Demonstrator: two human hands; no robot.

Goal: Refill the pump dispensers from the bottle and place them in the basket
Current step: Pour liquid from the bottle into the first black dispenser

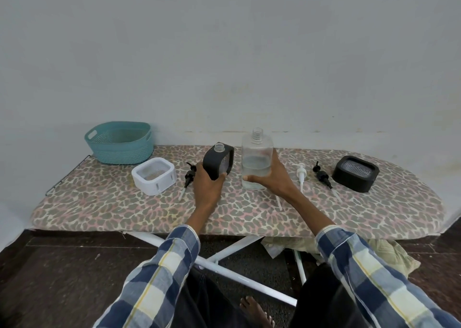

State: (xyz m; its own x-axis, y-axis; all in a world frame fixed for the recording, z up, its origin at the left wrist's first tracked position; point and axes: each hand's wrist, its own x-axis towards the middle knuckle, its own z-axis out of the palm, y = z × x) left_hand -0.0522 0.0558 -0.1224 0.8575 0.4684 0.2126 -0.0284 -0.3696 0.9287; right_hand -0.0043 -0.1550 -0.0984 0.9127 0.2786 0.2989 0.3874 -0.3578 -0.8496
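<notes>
My left hand (pixel 208 186) grips a black dispenser body (pixel 218 161) with an open threaded neck, tilted slightly on the ironing board. My right hand (pixel 270 178) holds a clear uncapped bottle (pixel 257 160), upright and about a third full of clear liquid. A white dispenser body (pixel 154 176) lies on its side at the left and a second black one (pixel 356 173) lies at the right. Loose pump heads rest on the board: a black pump (pixel 189 178), a white pump (pixel 300 173) and another black pump (pixel 323 176). The teal basket (pixel 119 144) stands at the back left.
The leopard-print ironing board (pixel 237 213) stands against a pale wall, its white crossed legs (pixel 224 255) below. A crumpled cloth (pixel 389 252) lies on the dark floor under the right end. My bare foot (pixel 257 312) shows near the bottom edge.
</notes>
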